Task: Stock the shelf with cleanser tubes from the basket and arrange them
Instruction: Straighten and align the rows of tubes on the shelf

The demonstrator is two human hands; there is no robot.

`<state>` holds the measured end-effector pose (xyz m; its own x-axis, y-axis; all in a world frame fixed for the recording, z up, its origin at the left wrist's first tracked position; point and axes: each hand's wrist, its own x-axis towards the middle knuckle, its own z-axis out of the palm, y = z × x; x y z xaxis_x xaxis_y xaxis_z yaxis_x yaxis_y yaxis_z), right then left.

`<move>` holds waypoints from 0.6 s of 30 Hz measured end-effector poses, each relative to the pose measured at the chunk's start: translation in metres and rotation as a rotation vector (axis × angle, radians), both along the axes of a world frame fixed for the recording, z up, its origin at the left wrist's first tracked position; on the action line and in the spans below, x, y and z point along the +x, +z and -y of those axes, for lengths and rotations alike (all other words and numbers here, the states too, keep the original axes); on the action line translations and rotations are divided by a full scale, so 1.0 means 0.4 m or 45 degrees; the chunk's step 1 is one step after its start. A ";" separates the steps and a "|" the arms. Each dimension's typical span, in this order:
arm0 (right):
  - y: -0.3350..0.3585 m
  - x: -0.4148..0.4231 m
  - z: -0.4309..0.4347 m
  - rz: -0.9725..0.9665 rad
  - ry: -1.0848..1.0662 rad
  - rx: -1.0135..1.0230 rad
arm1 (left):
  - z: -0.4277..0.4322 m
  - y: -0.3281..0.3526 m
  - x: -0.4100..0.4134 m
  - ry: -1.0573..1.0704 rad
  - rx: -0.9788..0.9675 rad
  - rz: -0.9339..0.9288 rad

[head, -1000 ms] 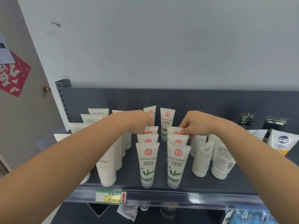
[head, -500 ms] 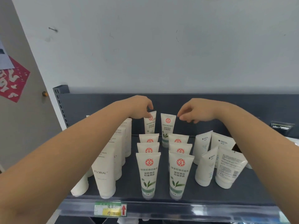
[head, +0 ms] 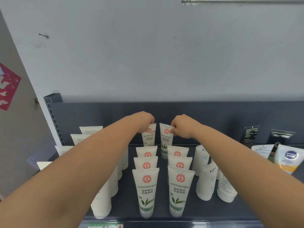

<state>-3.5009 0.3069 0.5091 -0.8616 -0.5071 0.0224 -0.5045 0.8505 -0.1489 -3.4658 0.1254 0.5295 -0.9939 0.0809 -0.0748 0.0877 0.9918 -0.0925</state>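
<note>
Cleanser tubes (head: 165, 145) at shelf (head: 126, 203) back edge upright, crimps up; my left hand (head: 144, 120) pinches left tube (head: 148, 139) crimp from above, right hand (head: 181, 127) pinches right tube (head: 166, 140) crimp.

Two front white plastic cleanser tubes with a green leaf print (head: 145, 191) each bear a round red emblem reading 大宝, then 绿茶控油洁面乳 and 深层清洁 控油净透. The rear left white tube (head: 148, 137) and rear right white tube (head: 166, 139) show the same emblem; their smaller lines blur. A black hanging packet (head: 281, 137) at right reads "Men". A green shelf-edge tag (head: 102, 225) carries a red arrow.
</note>
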 end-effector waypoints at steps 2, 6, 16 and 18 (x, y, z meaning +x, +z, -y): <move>0.009 0.009 -0.012 0.026 0.019 0.024 | 0.009 0.003 0.009 -0.041 0.006 0.034; 0.028 0.040 -0.046 0.121 0.091 0.006 | 0.007 0.020 0.040 -0.122 0.003 0.151; 0.036 0.120 -0.069 0.089 0.211 0.131 | 0.008 0.022 0.112 -0.204 0.026 0.184; 0.037 0.127 -0.072 0.079 0.199 0.144 | 0.007 0.017 0.120 -0.211 0.047 0.162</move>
<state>-3.4501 0.3356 0.5237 -0.7703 -0.6309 -0.0927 -0.6243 0.7758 -0.0916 -3.4179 0.1227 0.5363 -0.9495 0.2477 -0.1927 0.2587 0.9654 -0.0340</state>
